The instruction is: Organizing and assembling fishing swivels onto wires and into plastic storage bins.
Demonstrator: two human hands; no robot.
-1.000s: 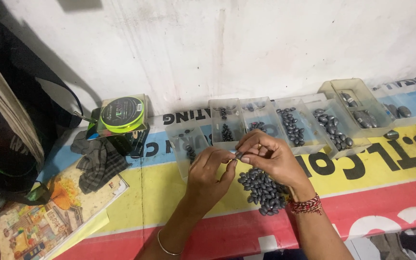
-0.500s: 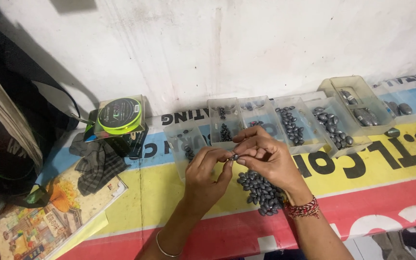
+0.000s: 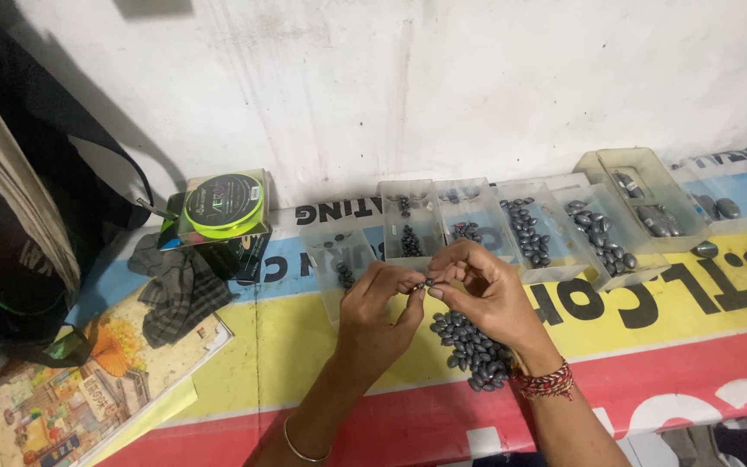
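Sinker [image 3: 426, 283], small, dark grey and oval, pinched between fingertips of left hand [image 3: 379, 316] and right hand [image 3: 486, 294], above a pile [image 3: 473, 346] of similar sinkers on the banner [image 3: 304, 346]

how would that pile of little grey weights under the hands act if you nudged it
The pile of weights lies loose on the flat banner, so it would probably scatter. The pieces look smooth and oval, so they may roll or wobble off. They look like metal, probably heavy for their size, and small enough to slip from fingertips.
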